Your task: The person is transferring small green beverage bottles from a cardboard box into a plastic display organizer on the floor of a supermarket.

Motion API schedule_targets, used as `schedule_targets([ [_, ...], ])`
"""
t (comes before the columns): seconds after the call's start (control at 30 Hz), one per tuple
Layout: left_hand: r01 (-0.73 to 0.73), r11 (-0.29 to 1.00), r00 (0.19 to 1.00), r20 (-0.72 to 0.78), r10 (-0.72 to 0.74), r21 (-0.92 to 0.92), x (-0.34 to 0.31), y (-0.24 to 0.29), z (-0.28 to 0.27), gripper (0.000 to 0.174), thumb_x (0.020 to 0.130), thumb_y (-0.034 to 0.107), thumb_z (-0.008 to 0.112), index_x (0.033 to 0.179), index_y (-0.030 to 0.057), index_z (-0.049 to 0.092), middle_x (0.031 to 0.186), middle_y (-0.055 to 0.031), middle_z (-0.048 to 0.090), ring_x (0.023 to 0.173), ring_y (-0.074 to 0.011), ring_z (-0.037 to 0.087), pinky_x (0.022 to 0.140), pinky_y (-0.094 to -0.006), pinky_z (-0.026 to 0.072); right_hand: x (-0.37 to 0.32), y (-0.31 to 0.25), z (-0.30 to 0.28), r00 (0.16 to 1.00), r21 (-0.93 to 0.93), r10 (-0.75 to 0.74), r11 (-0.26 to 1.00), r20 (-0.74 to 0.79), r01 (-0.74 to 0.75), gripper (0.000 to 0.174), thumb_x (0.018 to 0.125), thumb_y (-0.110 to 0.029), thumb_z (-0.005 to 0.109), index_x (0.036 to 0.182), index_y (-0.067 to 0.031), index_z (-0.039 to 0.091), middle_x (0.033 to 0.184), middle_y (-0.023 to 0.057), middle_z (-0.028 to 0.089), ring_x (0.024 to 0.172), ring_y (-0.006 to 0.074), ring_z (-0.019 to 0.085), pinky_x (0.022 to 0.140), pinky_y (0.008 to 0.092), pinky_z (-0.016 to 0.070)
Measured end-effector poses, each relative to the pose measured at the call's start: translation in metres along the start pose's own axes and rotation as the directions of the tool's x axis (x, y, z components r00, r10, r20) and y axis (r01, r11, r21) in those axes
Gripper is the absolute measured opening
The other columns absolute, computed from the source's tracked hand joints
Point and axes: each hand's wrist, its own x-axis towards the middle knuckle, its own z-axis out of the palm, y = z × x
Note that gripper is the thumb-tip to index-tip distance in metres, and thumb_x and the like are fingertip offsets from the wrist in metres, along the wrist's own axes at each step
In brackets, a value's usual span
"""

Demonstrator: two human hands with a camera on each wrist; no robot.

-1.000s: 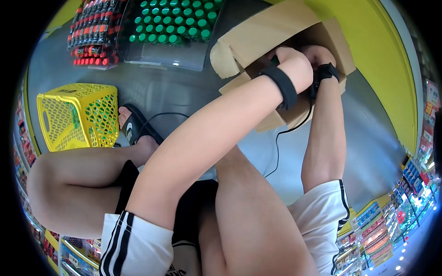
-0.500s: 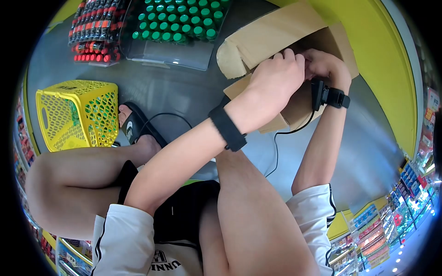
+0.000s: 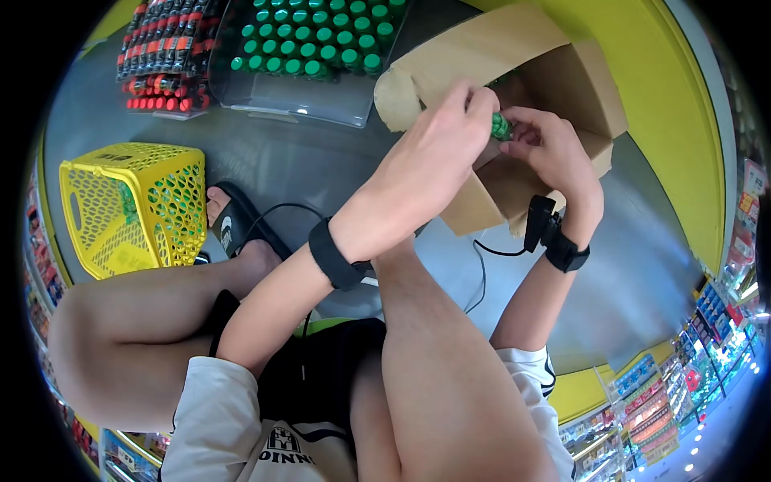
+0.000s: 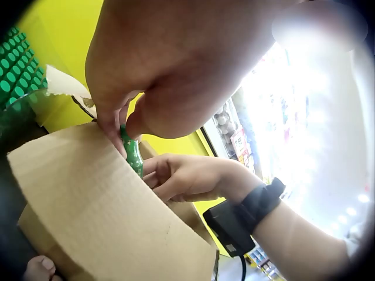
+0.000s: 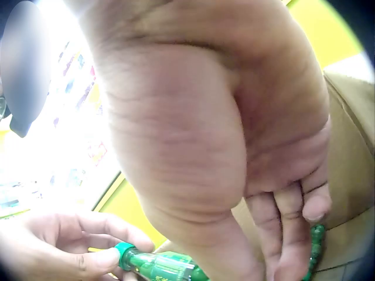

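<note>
In the head view a small green bottle (image 3: 500, 127) lies between both hands over the open cardboard box (image 3: 590, 88). My left hand (image 3: 434, 161) pinches its green cap (image 5: 123, 255), as the right wrist view shows. My right hand (image 3: 552, 153) has thumb and fingers round the bottle's other end, which is partly hidden. The left wrist view shows the bottle (image 4: 133, 157) just behind a raised box flap (image 4: 105, 205). Another green piece (image 5: 316, 249) shows beside my right fingers in the right wrist view.
A clear bin of green-capped bottles (image 3: 309, 48) and stacked red-capped dark bottles (image 3: 165, 48) stand at the back left. A yellow basket (image 3: 132, 209) with green items sits beside my slippered foot (image 3: 233, 217). A black cable (image 3: 482, 273) runs below the box.
Both hands have come up out of the box, and the green bottle is now visible between them. My left forearm has drawn back to the left and the right one downward.
</note>
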Motion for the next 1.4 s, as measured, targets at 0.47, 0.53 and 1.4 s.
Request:
schedule_targets([
  [0.47,0.07,0.895,0.969,-0.184,-0.167,-0.441,-0.003,-0.014,-0.024,0.04,0.106,-0.001,0.062,0.144,-0.0028,0.049,0.119,-0.0158,0.07,0.094,-0.0186,0.073,0.085,-0.0319,0.0601,-0.03,-0.051,0.021,0.939,0.057,-0.169,0.979,-0.299,0.194,0.035,0.081,-0.006,0.085,0.115,-0.0011,0.077,0.087,0.011,0.062,0.074,0.0209,0.059,0.069,0.0364,0.0516],
  [0.53,0.104,0.874,0.962,-0.173,-0.209,-0.475,-0.003,-0.013,-0.026,0.043,0.106,0.003,0.066,0.145,-0.0033,0.048,0.12,-0.0153,0.071,0.096,-0.0166,0.073,0.084,-0.0304,0.0602,-0.032,-0.062,0.024,0.933,0.051,-0.174,0.979,-0.314,0.2,0.035,0.08,-0.007,0.086,0.113,-0.0004,0.077,0.086,0.0109,0.062,0.074,0.0207,0.059,0.068,0.0364,0.0516],
  [1.4,-0.08,0.996,0.966,-0.243,0.085,0.027,-0.032,-0.091,-0.087,0.05,0.089,0.004,0.08,0.137,-0.0024,0.064,0.109,-0.0166,0.069,0.082,-0.0283,0.06,0.074,-0.0399,0.0516,0.025,-0.154,0.085,0.798,-0.085,-0.368,0.923,-0.477,0.375,0.017,0.099,-0.012,0.073,0.113,-0.003,0.074,0.091,0.0179,0.069,0.079,0.0405,0.07,0.069,0.0485,0.0554],
])
